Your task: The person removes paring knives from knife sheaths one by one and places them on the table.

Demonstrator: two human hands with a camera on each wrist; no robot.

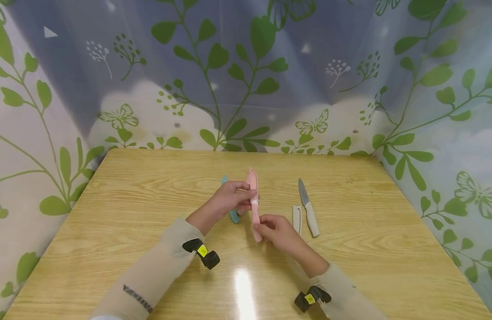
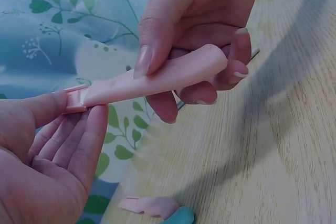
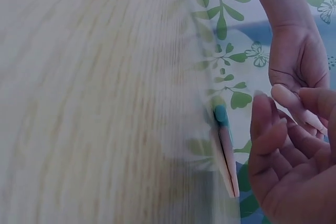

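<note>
Both my hands hold a pink knife [image 2: 157,80] with its blade end inside a pink sheath [image 1: 252,178], pointing away from me. My left hand [image 1: 232,195] pinches the sheath near its mouth, thumb on one side and fingertips on the other. On the handle, my right hand [image 1: 279,231] has its thumb on top and fingers underneath; the handle's rounded butt sticks out past them. A narrow pale band shows where handle and sheath meet. Below my left hand lies a teal and pink item [image 3: 226,150], partly hidden in the head view.
To the right on the wooden table [image 1: 150,178] lies a knife with a cream handle [image 1: 311,220], its bare blade pointing away. Beside it is a white sheath [image 1: 296,215], partly behind my right hand. A leaf-patterned curtain [image 1: 238,89] stands along the table's far edge.
</note>
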